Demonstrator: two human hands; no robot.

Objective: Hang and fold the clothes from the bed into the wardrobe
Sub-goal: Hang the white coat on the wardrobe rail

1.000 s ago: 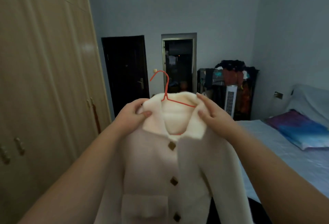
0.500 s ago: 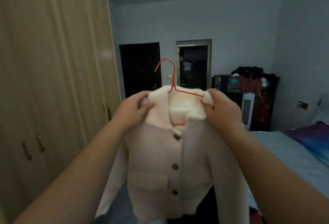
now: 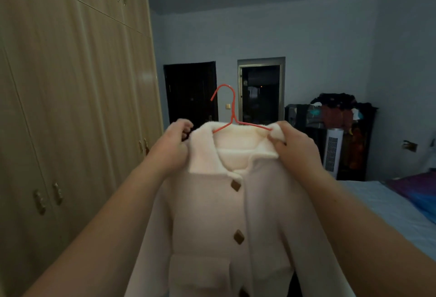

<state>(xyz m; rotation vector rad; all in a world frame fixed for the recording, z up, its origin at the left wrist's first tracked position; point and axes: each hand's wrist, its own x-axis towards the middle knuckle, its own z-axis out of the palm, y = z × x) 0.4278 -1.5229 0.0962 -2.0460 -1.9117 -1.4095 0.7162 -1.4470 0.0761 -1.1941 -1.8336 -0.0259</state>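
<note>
I hold a cream jacket (image 3: 226, 214) on a red hanger (image 3: 232, 117) at chest height, left hand (image 3: 173, 149) gripping one shoulder, right hand (image 3: 295, 149) pinching the collar, beside the closed wardrobe (image 3: 70, 108); bed (image 3: 387, 211) at right.

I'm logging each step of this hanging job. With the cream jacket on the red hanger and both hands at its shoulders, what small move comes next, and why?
Probably free the left hand to open a wardrobe door: the cream jacket already sits on the red hanger, and every door in view is closed.
</note>
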